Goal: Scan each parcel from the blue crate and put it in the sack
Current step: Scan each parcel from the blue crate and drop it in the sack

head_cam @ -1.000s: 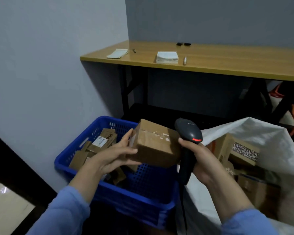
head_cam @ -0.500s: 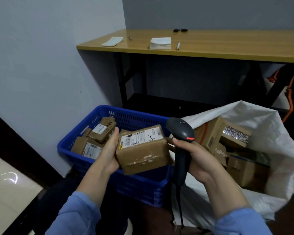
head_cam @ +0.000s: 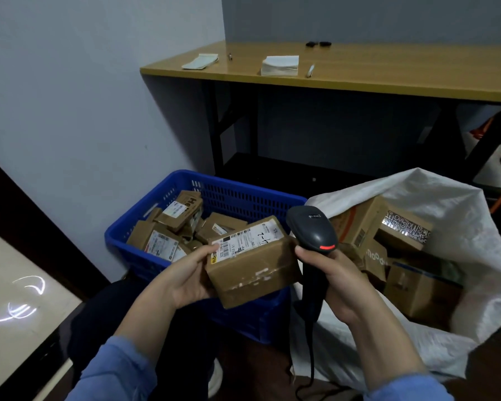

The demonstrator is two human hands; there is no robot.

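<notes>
Wood-topped and long, the table [head_cam: 359,79] runs across the back against the grey wall, its dark legs reaching down behind everything else. White woven sack [head_cam: 451,215] sits open at the right, its mouth slumped wide, with several cardboard boxes [head_cam: 394,230] lying inside it. Just left of the sack, touching its edge, stands the blue crate [head_cam: 168,204], with more small brown parcels [head_cam: 182,212] piled inside, white labels showing on a few. Over the near right corner of the crate, the left hand [head_cam: 185,279] grips one cardboard parcel [head_cam: 252,264] from its left end, thumb on top by the label, fingers wrapped beneath; the box is tilted so its white shipping label faces up, handwriting visible on it. The right hand [head_cam: 330,279] is closed around the handle of a dark barcode scanner [head_cam: 311,230], whose head sits just beside the parcel's right upper corner, a red strip glowing on its near side and its cable hanging down toward the floor. Both forearms wear light blue sleeves. On the tabletop lie a thick stack of white paper [head_cam: 279,65], a thinner pad [head_cam: 200,60] to its left, a pen [head_cam: 310,70] to its right, and two small dark items [head_cam: 318,44] farther back.
</notes>
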